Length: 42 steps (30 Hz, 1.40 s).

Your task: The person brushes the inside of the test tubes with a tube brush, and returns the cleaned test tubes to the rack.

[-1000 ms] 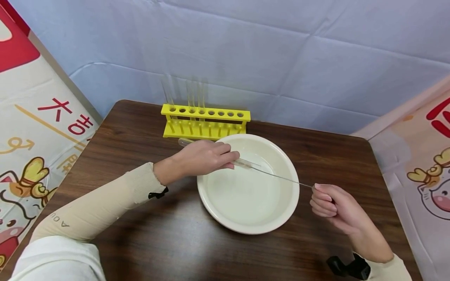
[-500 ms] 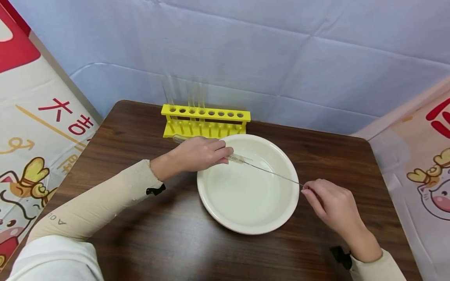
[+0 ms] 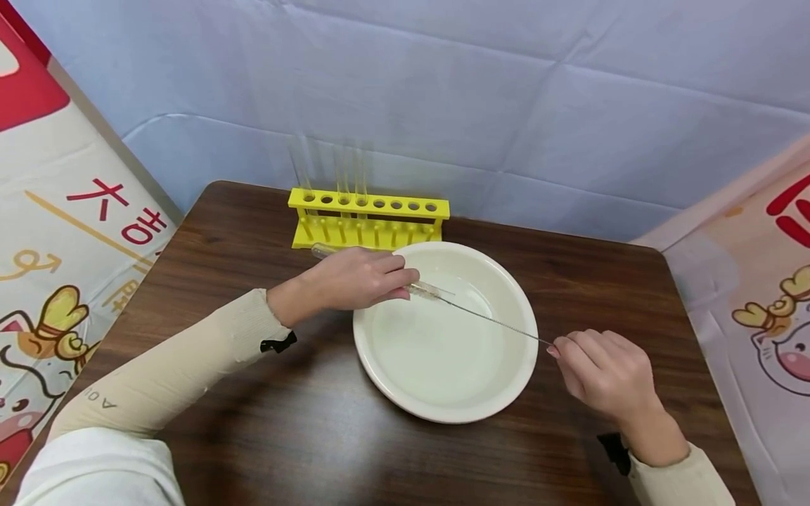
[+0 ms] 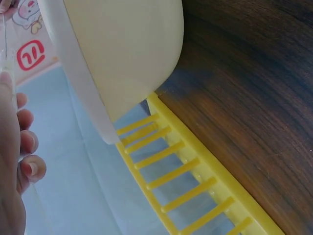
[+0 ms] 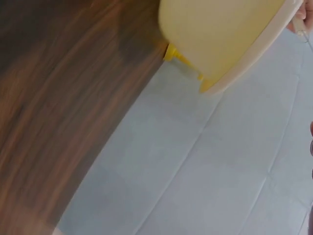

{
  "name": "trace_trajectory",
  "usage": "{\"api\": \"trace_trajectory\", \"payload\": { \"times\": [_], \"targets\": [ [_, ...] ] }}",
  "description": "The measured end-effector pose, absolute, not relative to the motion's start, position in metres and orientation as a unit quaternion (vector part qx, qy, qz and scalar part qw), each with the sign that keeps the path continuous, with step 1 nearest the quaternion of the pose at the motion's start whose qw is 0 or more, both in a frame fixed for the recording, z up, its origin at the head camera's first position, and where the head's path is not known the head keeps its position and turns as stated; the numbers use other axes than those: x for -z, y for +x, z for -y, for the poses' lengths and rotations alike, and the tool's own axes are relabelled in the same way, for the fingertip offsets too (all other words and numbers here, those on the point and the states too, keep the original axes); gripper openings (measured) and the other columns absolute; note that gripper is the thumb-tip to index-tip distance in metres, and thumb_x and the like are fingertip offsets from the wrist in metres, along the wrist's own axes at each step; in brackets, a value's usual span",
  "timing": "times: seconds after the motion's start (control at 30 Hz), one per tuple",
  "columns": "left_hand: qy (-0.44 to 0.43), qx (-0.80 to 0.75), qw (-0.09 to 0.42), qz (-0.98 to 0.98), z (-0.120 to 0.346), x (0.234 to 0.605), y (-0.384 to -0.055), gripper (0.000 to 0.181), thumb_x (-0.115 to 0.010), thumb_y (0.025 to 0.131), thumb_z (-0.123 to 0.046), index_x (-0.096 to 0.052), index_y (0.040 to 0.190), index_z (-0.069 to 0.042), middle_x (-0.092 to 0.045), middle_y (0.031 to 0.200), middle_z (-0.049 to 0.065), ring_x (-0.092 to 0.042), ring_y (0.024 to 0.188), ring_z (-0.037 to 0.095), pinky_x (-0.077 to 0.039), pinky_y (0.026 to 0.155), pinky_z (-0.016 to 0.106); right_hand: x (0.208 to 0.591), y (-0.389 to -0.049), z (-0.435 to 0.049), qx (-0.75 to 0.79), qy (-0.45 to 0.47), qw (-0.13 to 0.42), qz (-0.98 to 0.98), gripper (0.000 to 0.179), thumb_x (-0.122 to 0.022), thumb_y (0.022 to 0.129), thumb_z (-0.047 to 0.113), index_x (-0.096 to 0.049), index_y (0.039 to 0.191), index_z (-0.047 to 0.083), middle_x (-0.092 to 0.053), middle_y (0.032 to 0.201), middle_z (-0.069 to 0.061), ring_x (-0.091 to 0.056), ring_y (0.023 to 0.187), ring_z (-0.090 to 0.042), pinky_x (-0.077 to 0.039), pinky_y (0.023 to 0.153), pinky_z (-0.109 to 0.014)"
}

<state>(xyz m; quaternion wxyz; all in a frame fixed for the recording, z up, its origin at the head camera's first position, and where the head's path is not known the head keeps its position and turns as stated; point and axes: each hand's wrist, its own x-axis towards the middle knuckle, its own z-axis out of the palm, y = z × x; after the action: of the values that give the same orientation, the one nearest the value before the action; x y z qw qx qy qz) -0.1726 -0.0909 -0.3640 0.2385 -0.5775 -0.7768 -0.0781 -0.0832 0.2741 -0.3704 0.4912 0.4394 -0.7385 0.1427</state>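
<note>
My left hand (image 3: 363,279) grips a clear glass test tube (image 3: 324,250) above the left side of a white basin (image 3: 373,365). The tube lies slantwise, its closed end sticking out behind the hand and its mouth pointing right over the basin. Inside the mouth sit the pale bristles of a test tube brush (image 3: 493,320), whose thin twisted wire runs out to the right. Beyond the basin's right rim, my right hand (image 3: 604,369) pinches the end of that wire. In the left wrist view the fingers of the left hand (image 4: 12,142) show at the left edge.
Behind the basin stands a yellow test tube rack (image 3: 370,204) with 3 clear test tubes (image 3: 344,176) upright in its left holes. All rests on a dark wooden table (image 3: 285,436). A pale cloth (image 3: 474,105) hangs behind it, with printed banners (image 3: 772,295) at the sides.
My left hand with the tube has shifted slightly left. My right hand has turned over on the wire, moved left, then edged back right, drawing the wire a little outward.
</note>
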Motion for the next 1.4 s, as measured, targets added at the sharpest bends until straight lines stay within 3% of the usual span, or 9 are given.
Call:
{"api": "trace_trajectory", "payload": {
  "times": [0.2, 0.37, 0.63, 0.8, 0.9, 1.17, 1.4],
  "targets": [
    [-0.575, 0.077, 0.249, 0.775, 0.093, 0.364, -0.173, 0.027, -0.066, 0.101, -0.033, -0.066, 0.110, -0.008, -0.057, 0.081, 0.002, -0.055, 0.061, 0.014, -0.045, 0.049, 0.025, 0.373, -0.079, -0.276, -0.225, 0.407, 0.421, 0.779, 0.051, -0.050, 0.108, 0.026, -0.058, 0.061, 0.006, -0.053, 0.056, -0.001, -0.033, 0.042, -0.011, -0.026, 0.038, -0.026],
    [-0.574, 0.078, 0.252, 0.775, 0.093, 0.363, -0.173, 0.029, -0.070, 0.098, -0.033, -0.066, 0.111, -0.008, -0.056, 0.080, 0.002, -0.054, 0.061, 0.014, -0.045, 0.049, 0.024, 0.375, -0.078, -0.280, -0.305, 0.398, 0.355, 0.789, 0.051, -0.049, 0.108, 0.030, -0.057, 0.062, 0.010, -0.042, 0.056, 0.007, -0.028, 0.049, 0.000, -0.023, 0.043, -0.017],
    [-0.575, 0.084, 0.252, 0.773, 0.096, 0.360, -0.173, 0.030, -0.062, 0.103, -0.035, -0.065, 0.111, -0.007, -0.055, 0.079, 0.003, -0.052, 0.058, 0.014, -0.045, 0.049, 0.025, 0.381, -0.074, -0.294, -0.400, 0.365, 0.246, 0.804, 0.041, -0.053, 0.105, 0.009, -0.049, 0.065, 0.013, -0.037, 0.060, 0.008, -0.030, 0.055, 0.006, -0.025, 0.049, -0.013],
    [-0.575, 0.077, 0.246, 0.776, 0.099, 0.360, -0.174, 0.034, -0.052, 0.107, -0.037, -0.065, 0.113, -0.007, -0.055, 0.080, 0.003, -0.052, 0.058, 0.014, -0.044, 0.049, 0.026, 0.387, -0.073, -0.304, -0.454, 0.335, 0.174, 0.807, 0.045, -0.050, 0.091, -0.020, -0.045, 0.064, 0.015, -0.037, 0.059, 0.008, -0.031, 0.052, 0.003, -0.027, 0.047, -0.017],
    [-0.575, 0.073, 0.248, 0.777, 0.101, 0.360, -0.175, 0.037, -0.045, 0.109, -0.039, -0.064, 0.113, -0.007, -0.056, 0.080, 0.003, -0.052, 0.058, 0.014, -0.043, 0.048, 0.026, 0.390, -0.073, -0.309, -0.514, 0.324, 0.127, 0.784, 0.048, -0.042, 0.089, -0.028, -0.044, 0.063, 0.013, -0.038, 0.059, 0.005, -0.033, 0.050, -0.001, -0.027, 0.045, -0.020],
    [-0.570, 0.064, 0.259, 0.777, 0.105, 0.359, -0.175, 0.035, -0.049, 0.107, -0.038, -0.065, 0.114, -0.008, -0.056, 0.080, 0.004, -0.051, 0.056, 0.014, -0.041, 0.046, 0.025, 0.394, -0.075, -0.318, -0.634, 0.318, 0.016, 0.704, 0.046, -0.025, 0.097, -0.026, -0.040, 0.066, 0.005, -0.036, 0.058, -0.003, -0.029, 0.045, -0.011, -0.022, 0.039, -0.023],
    [-0.563, 0.053, 0.254, 0.785, 0.109, 0.359, -0.174, 0.031, -0.063, 0.102, -0.036, -0.064, 0.115, -0.008, -0.057, 0.081, 0.005, -0.056, 0.060, 0.016, -0.045, 0.048, 0.027, 0.385, -0.072, -0.322, -0.634, 0.279, -0.061, 0.719, 0.045, -0.024, 0.104, -0.015, -0.038, 0.067, 0.005, -0.031, 0.056, -0.006, -0.025, 0.042, -0.018, -0.022, 0.037, -0.026]
  ]
}}
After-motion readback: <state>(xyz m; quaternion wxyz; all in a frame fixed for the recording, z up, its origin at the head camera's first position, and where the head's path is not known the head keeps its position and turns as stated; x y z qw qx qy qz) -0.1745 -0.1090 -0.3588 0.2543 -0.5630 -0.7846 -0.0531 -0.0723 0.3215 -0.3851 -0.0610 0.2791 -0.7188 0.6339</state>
